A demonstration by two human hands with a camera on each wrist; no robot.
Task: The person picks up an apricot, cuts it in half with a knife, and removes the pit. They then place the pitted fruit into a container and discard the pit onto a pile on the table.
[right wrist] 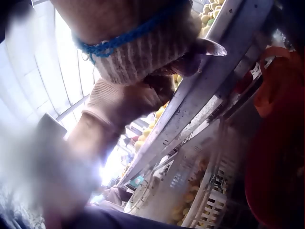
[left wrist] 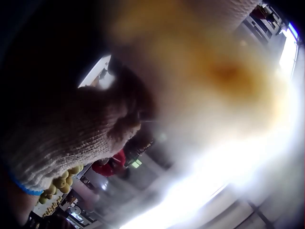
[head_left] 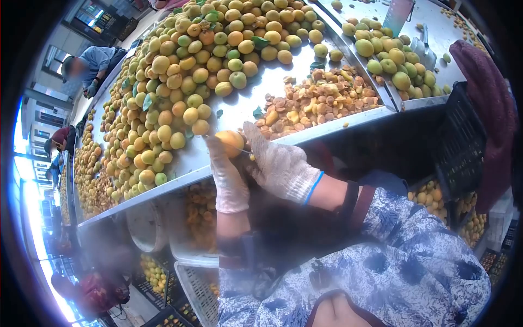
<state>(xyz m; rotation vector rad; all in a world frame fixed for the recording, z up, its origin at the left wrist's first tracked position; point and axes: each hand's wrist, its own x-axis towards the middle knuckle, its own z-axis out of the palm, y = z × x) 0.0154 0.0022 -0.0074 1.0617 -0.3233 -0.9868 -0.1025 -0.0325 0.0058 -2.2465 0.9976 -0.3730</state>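
Both hands wear white knitted gloves and meet over the front edge of the metal table. My left hand [head_left: 227, 177] grips a yellow-orange apricot [head_left: 231, 141] between thumb and fingers. In my right hand [head_left: 287, 172] is a small knife, its thin blade [head_left: 246, 151] up against the fruit's right side. A shiny metal end [right wrist: 213, 47] sticks out of the right fist in the right wrist view. Close beyond the hands lies a heap of split apricot pieces [head_left: 321, 101]. Whole apricots [head_left: 180, 82] are piled to the left. The left wrist view is mostly blurred by something yellowish close to the lens.
The table's raised metal rim [head_left: 338, 124] runs just beyond the hands. Greener fruit [head_left: 400, 65] lies behind a divider at right. Below stand a white basket [head_left: 197, 291] and a bin of orange pieces [head_left: 201, 215]. A black crate [head_left: 457, 144] leans at right. Other people work farther left.
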